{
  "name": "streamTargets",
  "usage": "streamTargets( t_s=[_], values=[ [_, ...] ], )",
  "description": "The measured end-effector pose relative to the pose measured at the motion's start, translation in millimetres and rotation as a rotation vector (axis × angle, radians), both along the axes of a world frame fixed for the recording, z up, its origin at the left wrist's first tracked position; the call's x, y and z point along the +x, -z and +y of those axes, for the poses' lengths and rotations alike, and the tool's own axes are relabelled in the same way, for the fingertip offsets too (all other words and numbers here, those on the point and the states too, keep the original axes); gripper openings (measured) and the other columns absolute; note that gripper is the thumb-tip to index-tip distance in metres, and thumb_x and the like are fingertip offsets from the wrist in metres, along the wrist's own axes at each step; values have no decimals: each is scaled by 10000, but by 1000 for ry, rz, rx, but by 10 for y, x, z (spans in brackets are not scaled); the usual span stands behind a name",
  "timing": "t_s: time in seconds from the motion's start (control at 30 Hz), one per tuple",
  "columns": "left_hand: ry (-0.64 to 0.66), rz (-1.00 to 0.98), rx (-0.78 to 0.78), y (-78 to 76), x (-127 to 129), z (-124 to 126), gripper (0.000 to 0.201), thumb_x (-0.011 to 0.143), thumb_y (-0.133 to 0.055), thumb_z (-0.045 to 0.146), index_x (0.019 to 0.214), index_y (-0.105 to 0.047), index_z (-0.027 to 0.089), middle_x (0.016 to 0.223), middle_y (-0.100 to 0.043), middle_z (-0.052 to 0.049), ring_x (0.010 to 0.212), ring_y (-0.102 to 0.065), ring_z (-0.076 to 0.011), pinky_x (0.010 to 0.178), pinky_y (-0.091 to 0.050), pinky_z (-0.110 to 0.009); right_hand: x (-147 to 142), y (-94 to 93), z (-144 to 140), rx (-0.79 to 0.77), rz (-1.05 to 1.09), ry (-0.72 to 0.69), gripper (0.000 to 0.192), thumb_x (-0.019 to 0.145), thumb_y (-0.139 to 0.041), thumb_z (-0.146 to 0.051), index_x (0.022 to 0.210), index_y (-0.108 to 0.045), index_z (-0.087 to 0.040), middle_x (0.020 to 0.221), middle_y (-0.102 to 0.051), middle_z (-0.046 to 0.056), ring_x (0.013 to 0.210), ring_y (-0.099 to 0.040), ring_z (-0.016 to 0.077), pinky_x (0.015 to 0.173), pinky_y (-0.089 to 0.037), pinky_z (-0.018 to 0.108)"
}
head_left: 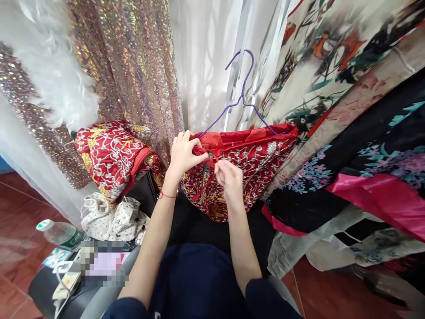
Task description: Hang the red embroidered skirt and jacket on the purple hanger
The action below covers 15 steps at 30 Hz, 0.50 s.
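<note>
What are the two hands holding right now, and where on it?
Both the left hand and right hand pinch the red embroidered garment near its top edge, by a small fastening, below the purple hanger.

We have both hands at the red embroidered garment (252,164) on the purple wire hanger (244,95), left hand (182,155) beside right hand (229,177), folded red embroidered cloth (109,155) to our left, clear plastic bottle (59,233) lower left, floral printed robes (348,110) to our right.

To my left a second red garment with silver and gold embroidery (111,157) lies bunched beside a hanging sequinned gold fabric (133,66) and white feathery trim (56,75). Below it sit a white dotted cloth (113,219) and a clear plastic bottle with a pale cap (59,233). Floral printed robes (348,88) hang on my right.
</note>
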<state>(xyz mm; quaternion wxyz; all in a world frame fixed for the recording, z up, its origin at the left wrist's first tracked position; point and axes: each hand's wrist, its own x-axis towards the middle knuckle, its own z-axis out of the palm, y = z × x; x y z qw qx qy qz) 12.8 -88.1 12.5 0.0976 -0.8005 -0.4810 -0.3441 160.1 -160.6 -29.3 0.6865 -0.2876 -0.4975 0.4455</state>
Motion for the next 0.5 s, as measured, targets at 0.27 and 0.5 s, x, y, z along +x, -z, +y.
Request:
streamTargets(
  t_s=[0.27, 0.5],
  values=[
    [19, 16, -12, 54, -4, 81, 187, 796, -712, 333, 885, -617, 199, 1176, -569, -161, 1166, -492, -388, 983, -406, -534, 248, -256, -501, 280, -150, 343, 491, 928, -574, -543, 561, -647, -225, 405, -302, -50, 361, -242, 86, 403, -179, 289],
    [80, 65, -26, 23, -80, -2, 341, 777, -576, 127, 1097, -641, 225, 1234, -535, -137, 1205, -480, -368, 1014, -400, -528, 159, -185, -420, 234, -236, 258, 512, 964, -550, -501, 543, -602, -214, 428, -357, -46, 385, -288, 89, 426, -222, 289]
  ],
)
